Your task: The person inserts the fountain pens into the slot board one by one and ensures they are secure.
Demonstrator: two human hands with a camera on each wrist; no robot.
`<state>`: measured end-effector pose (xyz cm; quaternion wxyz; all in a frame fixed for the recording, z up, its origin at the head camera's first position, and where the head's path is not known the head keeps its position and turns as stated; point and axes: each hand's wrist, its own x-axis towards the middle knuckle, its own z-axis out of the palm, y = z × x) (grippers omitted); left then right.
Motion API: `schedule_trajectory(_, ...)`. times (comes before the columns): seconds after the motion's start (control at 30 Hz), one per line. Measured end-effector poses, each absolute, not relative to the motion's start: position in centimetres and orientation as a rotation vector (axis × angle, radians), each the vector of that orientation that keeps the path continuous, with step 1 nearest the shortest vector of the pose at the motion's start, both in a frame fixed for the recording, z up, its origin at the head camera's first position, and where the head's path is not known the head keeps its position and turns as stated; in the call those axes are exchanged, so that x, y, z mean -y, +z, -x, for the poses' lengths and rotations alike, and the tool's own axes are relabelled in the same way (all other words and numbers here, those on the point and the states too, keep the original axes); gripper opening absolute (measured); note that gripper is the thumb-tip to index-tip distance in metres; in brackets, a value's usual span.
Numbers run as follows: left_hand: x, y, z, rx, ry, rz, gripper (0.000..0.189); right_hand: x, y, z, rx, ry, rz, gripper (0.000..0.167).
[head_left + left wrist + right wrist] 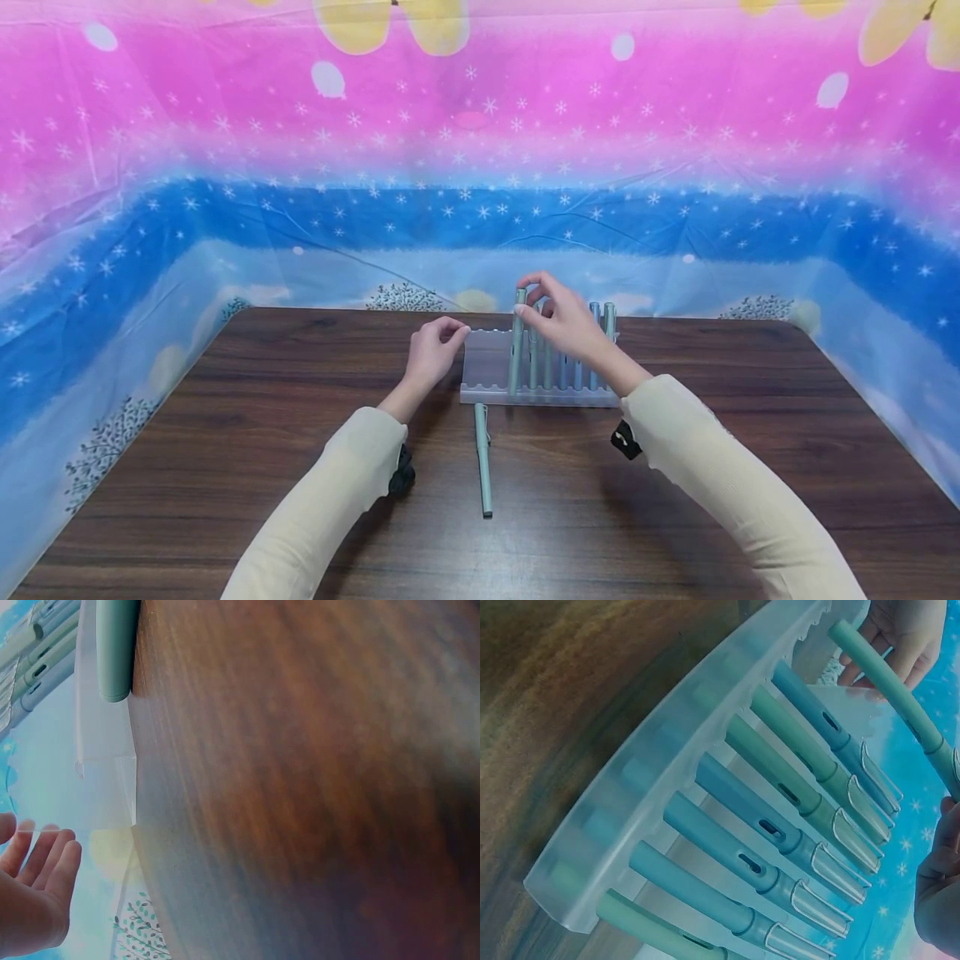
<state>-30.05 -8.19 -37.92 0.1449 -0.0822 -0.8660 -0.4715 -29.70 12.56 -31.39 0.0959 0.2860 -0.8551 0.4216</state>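
My right hand pinches a light green pen near its capped top, in front of the clear pen rack. In the right wrist view this pen slants apart from the row, its lower end free of the notches. Several green and blue pens stand side by side in the rack, clips at their upper ends. My left hand holds the rack's upper left corner between thumb and fingers; in the left wrist view the fingers reach behind the clear panel.
Another green pen lies on the brown wooden table just in front of the rack, clip end toward it. A pink and blue snowflake cloth hangs behind the table and along its sides. Dark wrist straps sit at the sleeve cuffs.
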Motion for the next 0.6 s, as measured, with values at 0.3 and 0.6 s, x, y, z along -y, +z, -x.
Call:
schedule_trajectory(0.3,8.2,-37.9,30.1,2.491,-1.363,0.244,0.021,-12.4,-31.5,30.4,2.384,1.179,-0.859,0.025)
schedule_trajectory(0.6,8.2,-37.9,30.1,2.493,-1.358,0.232,0.02,-11.7,-33.0,30.4,2.273,1.131,-0.872,0.025)
